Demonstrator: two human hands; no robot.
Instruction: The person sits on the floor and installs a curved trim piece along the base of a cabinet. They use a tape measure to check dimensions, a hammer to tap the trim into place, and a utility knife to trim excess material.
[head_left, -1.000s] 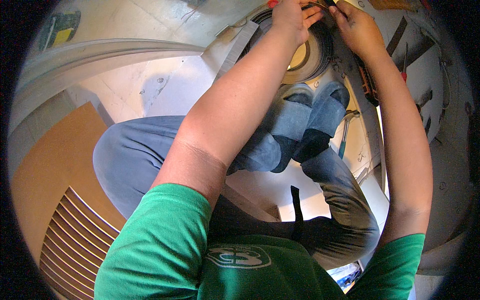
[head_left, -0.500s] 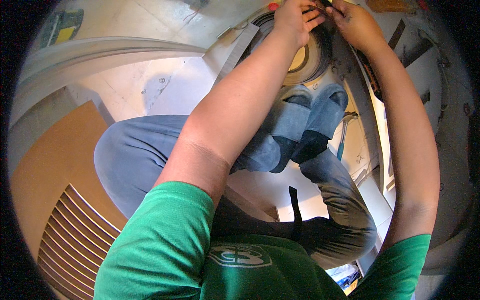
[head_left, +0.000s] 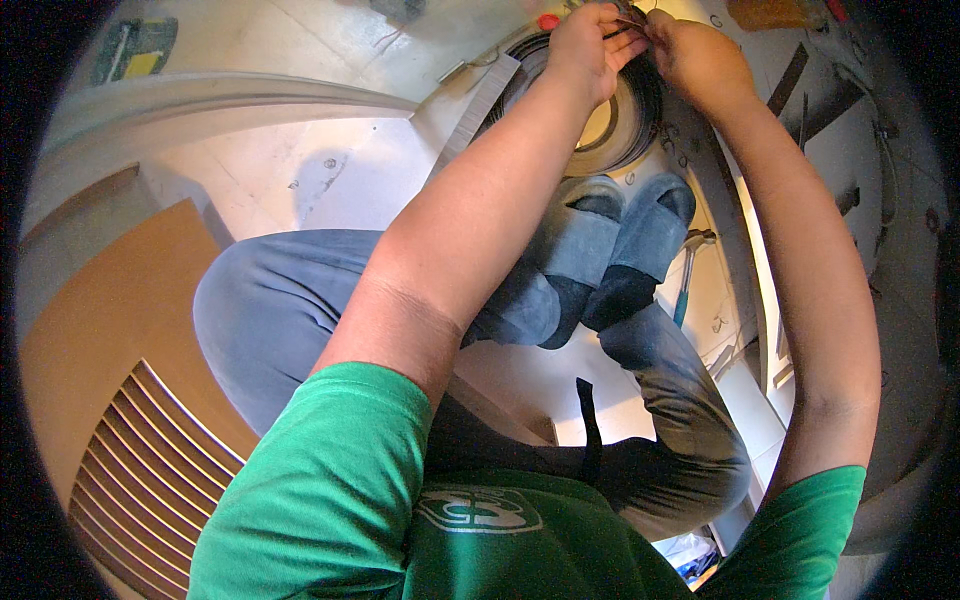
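Both arms reach to the far edge of the view. My left hand [head_left: 588, 55] has its fingers bent together around a thin dark strip [head_left: 632, 18], partly hidden by the fingers. Close beside it, my right hand [head_left: 703, 62] is closed, pinching at the same dark strip with thumb and fingers; the strip's far end is cut off by the frame. Beneath my left hand and wrist lies a large flat roll of dark banding [head_left: 642, 130] with a pale core [head_left: 597, 122], partly covered by my left forearm.
My slippered feet [head_left: 655, 235] are just nearer than the roll. A hammer [head_left: 686, 270] with a blue handle lies right of them. A slatted brown panel [head_left: 130, 320] stands at the left, a long pale panel edge [head_left: 475, 115] beside the roll. Dark strips [head_left: 790, 80] lie at far right.
My right hand has moved slightly left and down and turned, its back now showing more. My left hand stays nearly in place, fingers still on the strip.
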